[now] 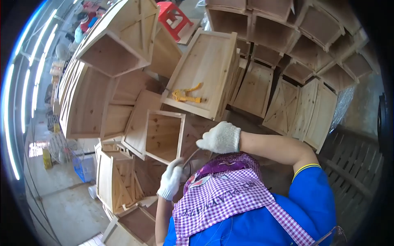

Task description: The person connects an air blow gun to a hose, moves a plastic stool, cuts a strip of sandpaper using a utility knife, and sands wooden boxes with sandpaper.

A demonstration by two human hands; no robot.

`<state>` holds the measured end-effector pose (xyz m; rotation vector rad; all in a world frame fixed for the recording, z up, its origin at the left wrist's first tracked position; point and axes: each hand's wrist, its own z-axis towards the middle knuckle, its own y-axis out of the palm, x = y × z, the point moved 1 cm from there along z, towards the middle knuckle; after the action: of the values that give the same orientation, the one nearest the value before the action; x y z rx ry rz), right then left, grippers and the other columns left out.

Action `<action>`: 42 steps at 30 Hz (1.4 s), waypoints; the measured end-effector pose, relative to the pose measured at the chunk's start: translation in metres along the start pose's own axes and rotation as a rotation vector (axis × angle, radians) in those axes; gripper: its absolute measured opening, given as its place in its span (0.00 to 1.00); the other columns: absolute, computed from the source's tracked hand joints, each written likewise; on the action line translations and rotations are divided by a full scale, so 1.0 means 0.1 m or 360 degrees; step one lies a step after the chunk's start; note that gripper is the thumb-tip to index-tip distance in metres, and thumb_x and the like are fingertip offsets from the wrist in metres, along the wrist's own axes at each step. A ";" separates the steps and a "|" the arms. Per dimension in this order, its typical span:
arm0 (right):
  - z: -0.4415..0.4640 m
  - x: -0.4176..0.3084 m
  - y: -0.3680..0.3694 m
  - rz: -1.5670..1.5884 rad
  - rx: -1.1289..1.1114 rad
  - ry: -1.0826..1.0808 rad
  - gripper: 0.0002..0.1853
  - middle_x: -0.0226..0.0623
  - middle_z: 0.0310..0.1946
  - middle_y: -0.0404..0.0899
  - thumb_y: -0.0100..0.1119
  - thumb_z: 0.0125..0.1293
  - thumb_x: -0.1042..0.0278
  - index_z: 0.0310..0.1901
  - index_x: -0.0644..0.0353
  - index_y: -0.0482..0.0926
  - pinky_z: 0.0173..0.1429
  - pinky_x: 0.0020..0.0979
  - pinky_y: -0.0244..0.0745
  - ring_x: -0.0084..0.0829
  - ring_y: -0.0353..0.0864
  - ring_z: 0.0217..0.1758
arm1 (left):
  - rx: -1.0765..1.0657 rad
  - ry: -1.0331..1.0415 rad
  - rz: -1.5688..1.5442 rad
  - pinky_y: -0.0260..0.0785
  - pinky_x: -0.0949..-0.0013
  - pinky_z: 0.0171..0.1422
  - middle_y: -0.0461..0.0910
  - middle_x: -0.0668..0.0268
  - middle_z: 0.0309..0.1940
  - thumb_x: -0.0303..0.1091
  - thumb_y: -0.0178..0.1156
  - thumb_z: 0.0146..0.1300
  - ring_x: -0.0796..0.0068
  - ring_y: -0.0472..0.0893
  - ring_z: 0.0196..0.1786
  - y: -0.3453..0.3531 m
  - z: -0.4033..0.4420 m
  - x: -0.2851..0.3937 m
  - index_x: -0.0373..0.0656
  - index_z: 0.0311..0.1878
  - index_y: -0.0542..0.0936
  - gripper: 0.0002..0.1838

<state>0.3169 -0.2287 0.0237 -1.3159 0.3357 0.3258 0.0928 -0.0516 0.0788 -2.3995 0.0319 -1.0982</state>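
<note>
My right hand (221, 137), in a white knitted glove, is closed with its fingers curled at chest height, just in front of the purple checked apron. A thin, bent, grey-brown strip (192, 156) runs from its fingertips down to my left hand (170, 180). That hand is gloved too, its fingers pinched together at the strip's lower end. Whether the strip is a cord or a piece of sheet, I cannot tell. Right beside the left hand stands an open wooden box (164, 136). Behind both hands, a yellow coiled hose with a nozzle (186, 96) lies on a wooden cabinet (205, 61).
Stacked wooden boxes (104, 53) rise on the left, with smaller wooden frames (117, 176) below. More open boxes (273, 33) are piled at the back right. A red plastic stool (174, 20) stands behind. A slatted pallet (353, 164) lies right; a blue crate (83, 168) sits left.
</note>
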 end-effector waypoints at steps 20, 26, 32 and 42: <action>0.64 -0.37 0.37 0.2698 0.0484 0.1405 0.10 0.30 0.31 0.77 0.55 0.79 0.62 0.42 0.58 0.80 0.34 0.31 0.76 0.24 0.78 0.33 | 0.0216 0.0262 -0.0225 0.75 0.71 0.40 0.84 0.65 0.32 0.35 0.65 0.70 0.81 0.81 0.33 0.07 0.08 -0.10 0.37 0.45 0.85 0.10; 0.66 -0.03 0.42 0.2141 0.0646 0.1514 0.15 0.30 0.28 0.77 0.57 0.77 0.57 0.36 0.60 0.79 0.34 0.30 0.74 0.25 0.77 0.29 | 0.0066 0.0690 -0.0030 0.78 0.66 0.49 0.85 0.56 0.45 0.37 0.76 0.60 0.64 0.86 0.41 -0.09 -0.02 -0.28 0.40 0.36 0.83 0.13; 0.66 -0.30 0.70 0.1654 0.0147 0.1488 0.22 0.35 0.26 0.82 0.58 0.75 0.51 0.33 0.64 0.82 0.41 0.34 0.77 0.25 0.81 0.31 | -0.0284 0.1669 -0.0780 0.74 0.50 0.65 0.84 0.50 0.48 0.27 0.76 0.59 0.47 0.82 0.55 0.05 0.17 0.10 0.40 0.36 0.75 0.15; 0.77 -0.92 0.47 0.1237 0.0336 0.1173 0.16 0.46 0.31 0.84 0.66 0.71 0.53 0.39 0.59 0.81 0.40 0.43 0.81 0.47 0.88 0.35 | 0.0407 0.0348 -0.0833 0.78 0.74 0.44 0.82 0.64 0.45 0.31 0.56 0.75 0.79 0.83 0.37 0.19 0.21 -0.52 0.42 0.73 0.73 0.24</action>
<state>0.2178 -0.1471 0.0379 -1.0089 1.4790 0.4246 0.0762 -0.0478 0.0222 -2.0958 -0.6544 -1.4870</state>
